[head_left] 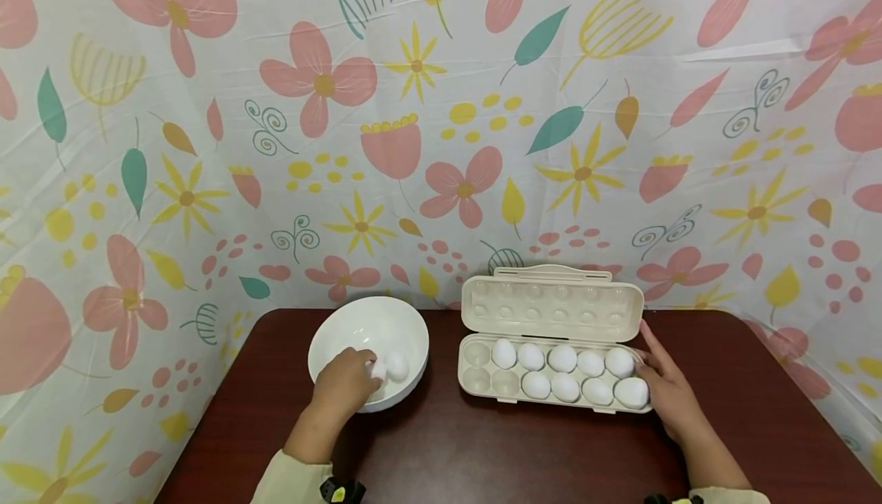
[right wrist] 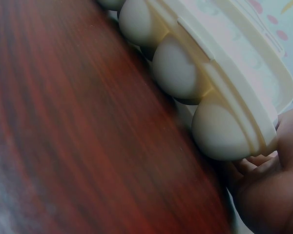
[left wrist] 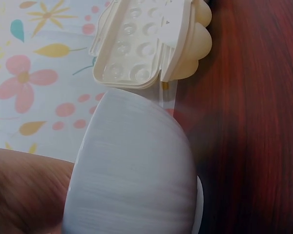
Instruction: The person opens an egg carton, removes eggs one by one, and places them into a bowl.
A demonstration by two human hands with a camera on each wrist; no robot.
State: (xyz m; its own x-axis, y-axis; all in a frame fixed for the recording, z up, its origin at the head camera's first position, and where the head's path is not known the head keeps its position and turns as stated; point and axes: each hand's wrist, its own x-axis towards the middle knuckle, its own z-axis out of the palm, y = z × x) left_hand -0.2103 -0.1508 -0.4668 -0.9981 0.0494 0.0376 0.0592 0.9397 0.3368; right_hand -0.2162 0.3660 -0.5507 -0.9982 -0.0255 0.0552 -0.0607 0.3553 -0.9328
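Observation:
A white bowl (head_left: 368,335) stands on the dark red table (head_left: 482,450), left of an open cream egg carton (head_left: 551,312). My left hand (head_left: 368,372) reaches into the bowl, fingers curled over a white egg (head_left: 378,370); a second egg (head_left: 397,365) lies beside it. The carton holds several eggs (head_left: 561,358), and three cups at its left end (head_left: 477,353) are bare. My right hand (head_left: 646,358) rests with straight fingers against the carton's right end. The left wrist view shows the bowl's outer wall (left wrist: 132,170) and the carton lid (left wrist: 136,44); the right wrist view shows the carton's underside (right wrist: 219,126).
A flowered cloth (head_left: 441,106) hangs close behind and around the table. Bare tabletop (head_left: 496,443) lies between my forearms and in front of the carton. The table's far corners are near the cloth on both sides.

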